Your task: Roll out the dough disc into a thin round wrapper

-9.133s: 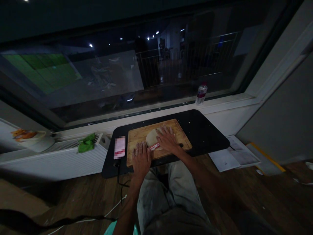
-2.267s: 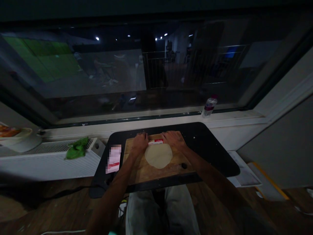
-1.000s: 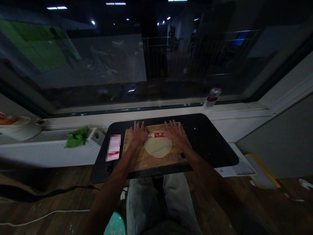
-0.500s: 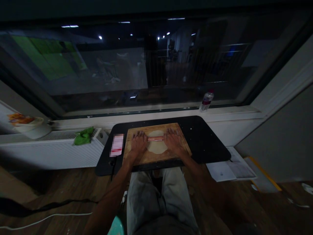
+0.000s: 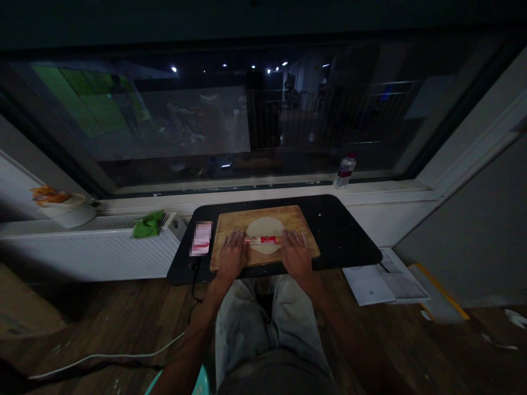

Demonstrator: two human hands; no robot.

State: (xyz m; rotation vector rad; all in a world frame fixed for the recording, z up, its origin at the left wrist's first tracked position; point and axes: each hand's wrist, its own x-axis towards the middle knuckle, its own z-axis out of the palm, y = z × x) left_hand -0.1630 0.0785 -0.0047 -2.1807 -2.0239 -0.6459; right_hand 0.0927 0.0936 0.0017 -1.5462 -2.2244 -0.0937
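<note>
A round, flat sheet of dough (image 5: 265, 226) lies on a wooden board (image 5: 230, 220). Across its lower half runs a rolling pin (image 5: 262, 240) with a red and white label around its middle. My left hand (image 5: 233, 253) is closed over the pin's left end, fingers pointing forward. The right end is under the fingers of my right hand (image 5: 295, 253), which holds it in the same way. Both ends of the pin are hidden by my hands, and some flour shows on my fingers.
The board rests on a black table (image 5: 341, 236). A blurred white and pink packet (image 5: 201, 240) lies left of it. Behind stand a water bottle (image 5: 345, 171) on the sill, a green cloth (image 5: 149, 224) on the radiator and a white bowl (image 5: 68, 213). A cable (image 5: 194, 285) hangs at the table's left.
Both hands have drawn the rolling pin toward my body, from the dough's middle to its lower half. The pin has turned, so its label now faces up. The view has shifted slightly.
</note>
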